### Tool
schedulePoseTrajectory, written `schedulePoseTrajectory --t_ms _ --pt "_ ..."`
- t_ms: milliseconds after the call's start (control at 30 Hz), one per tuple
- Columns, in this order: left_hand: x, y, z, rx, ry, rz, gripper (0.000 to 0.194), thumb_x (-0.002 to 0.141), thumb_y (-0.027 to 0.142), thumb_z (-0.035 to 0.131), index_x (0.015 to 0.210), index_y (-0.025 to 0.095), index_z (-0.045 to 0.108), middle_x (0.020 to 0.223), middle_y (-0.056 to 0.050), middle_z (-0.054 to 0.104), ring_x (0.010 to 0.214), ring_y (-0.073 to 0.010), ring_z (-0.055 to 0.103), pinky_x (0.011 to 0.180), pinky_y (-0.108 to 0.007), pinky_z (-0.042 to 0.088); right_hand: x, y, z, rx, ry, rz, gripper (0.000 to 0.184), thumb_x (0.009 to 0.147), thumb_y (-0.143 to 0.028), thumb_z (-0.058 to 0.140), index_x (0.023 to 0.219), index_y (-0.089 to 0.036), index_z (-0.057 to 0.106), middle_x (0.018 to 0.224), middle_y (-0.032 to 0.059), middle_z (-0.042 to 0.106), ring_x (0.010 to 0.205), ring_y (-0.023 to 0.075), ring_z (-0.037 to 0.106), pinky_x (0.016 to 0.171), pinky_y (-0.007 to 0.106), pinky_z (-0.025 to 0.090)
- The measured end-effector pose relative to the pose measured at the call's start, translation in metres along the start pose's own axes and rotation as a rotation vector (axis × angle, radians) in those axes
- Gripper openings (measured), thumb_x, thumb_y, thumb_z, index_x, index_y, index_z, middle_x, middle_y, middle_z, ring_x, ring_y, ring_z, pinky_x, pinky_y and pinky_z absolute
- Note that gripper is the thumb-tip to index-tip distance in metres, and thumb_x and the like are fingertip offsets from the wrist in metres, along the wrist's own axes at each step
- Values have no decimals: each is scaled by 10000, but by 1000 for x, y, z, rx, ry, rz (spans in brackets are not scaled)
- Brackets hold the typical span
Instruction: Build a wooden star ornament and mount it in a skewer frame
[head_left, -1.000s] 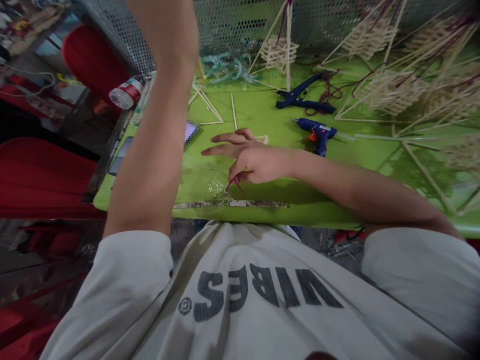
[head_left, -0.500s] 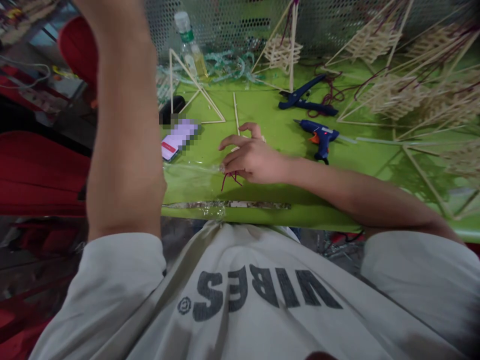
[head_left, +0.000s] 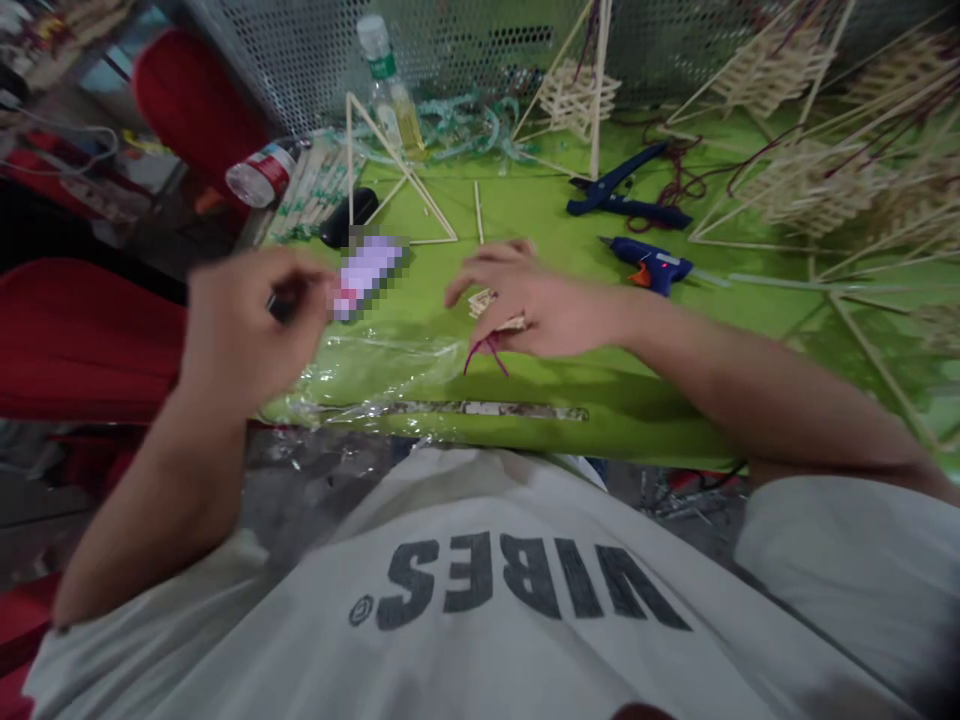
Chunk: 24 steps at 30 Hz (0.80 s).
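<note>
Two bottles past the phone (head_left: 369,278): green-label one (head_left: 384,75) upright, red-label one (head_left: 262,175) tipped over further left, contents too blurry. Right hand (head_left: 529,300), right of the phone, holds the small stick lattice (head_left: 481,302) under its fingers; left hand (head_left: 259,325), left of it, curled, can't tell on what.

There are two bottles (head_left: 382,72) (head_left: 261,176), one phone (head_left: 371,268) — one glue gun (head_left: 652,262).

At the back of the green table (head_left: 540,215), a bottle with a green label (head_left: 389,92) stands before a perforated metal screen (head_left: 480,42). A red-labelled bottle (head_left: 259,175) lies beside wrapped sticks (head_left: 311,192) on the left. Toward the right, a blue glue gun (head_left: 654,262) lies near dark blue cutters (head_left: 628,197).
</note>
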<state>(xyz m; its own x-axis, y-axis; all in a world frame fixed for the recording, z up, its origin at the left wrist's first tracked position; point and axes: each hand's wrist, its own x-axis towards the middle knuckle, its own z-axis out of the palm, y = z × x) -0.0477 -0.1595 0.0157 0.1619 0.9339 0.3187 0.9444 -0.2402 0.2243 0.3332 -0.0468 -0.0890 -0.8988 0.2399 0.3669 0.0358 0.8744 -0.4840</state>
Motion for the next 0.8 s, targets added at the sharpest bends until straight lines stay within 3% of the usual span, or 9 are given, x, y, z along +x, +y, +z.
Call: schedulePoseTrajectory --t_ms 100,167,200,333,467,533,633,733,800 --pt "-84 13 74 -24 -241 62 452 1195 552 643 1418 209 834 1517 -140 835 1411 -340 813 1261 -524 651 0 5 -26 59 62 142 177 1109 -343 830 1155 -297 995 1202 93 784 1190 293 685 1129 539 501" --pt "-121 5 102 49 -352 61 618 1189 593 651 1698 247 698 1874 -188 612 1733 -458 617 1434 -704 500 0 6 -41 143 47 214 178 1116 -346 833 1158 -271 989 1044 59 760 972 218 663 930 427 527" --pt "-134 -2 111 58 -390 78 663 1175 599 671 1746 262 659 1922 -197 561 1787 -480 560 1463 -744 453 -1 5 -47 191 34 232 169 1115 -336 838 1145 -256 984 989 44 760 898 192 648 844 395 510" --pt "-156 -35 120 135 -339 60 771 1166 608 704 1869 349 522 2019 -151 436 1875 -473 456 1535 -740 376 -3 2 -61 259 36 261 141 1099 -301 871 1099 -189 958 913 24 807 800 145 634 739 346 466" --pt "-169 -63 110 171 -329 85 714 1210 545 638 1876 327 498 2002 -162 464 1857 -479 491 1517 -747 429 -5 2 -67 239 43 317 169 1108 -311 881 1063 -167 957 876 22 826 762 136 603 705 340 440" --pt "-179 -69 104 196 -321 90 750 1210 505 642 1909 329 435 2040 -175 381 1884 -505 434 1525 -792 402 -5 5 -70 252 52 336 135 1097 -308 900 1065 -200 975 874 12 835 758 134 615 693 346 440" --pt "-196 -65 107 253 -243 186 974 1151 470 738 1980 357 238 2080 -189 257 1901 -536 375 1540 -841 358 -6 8 -74 245 71 343 68 1055 -320 963 1024 -264 988 853 -7 842 739 124 639 677 363 444" --pt "-211 -48 130 256 -212 258 1112 1108 494 799 1995 291 160 2021 -263 371 1889 -510 413 1558 -788 373 -6 8 -77 237 84 349 64 1046 -339 984 1006 -289 988 855 -12 854 745 123 651 692 377 444" --pt "-218 -39 151 222 -229 220 1214 1073 581 841 1987 203 138 1971 -345 412 1874 -552 416 1551 -814 362 -6 5 -78 248 105 375 56 1034 -318 995 993 -281 989 837 -10 846 725 122 612 677 380 406"
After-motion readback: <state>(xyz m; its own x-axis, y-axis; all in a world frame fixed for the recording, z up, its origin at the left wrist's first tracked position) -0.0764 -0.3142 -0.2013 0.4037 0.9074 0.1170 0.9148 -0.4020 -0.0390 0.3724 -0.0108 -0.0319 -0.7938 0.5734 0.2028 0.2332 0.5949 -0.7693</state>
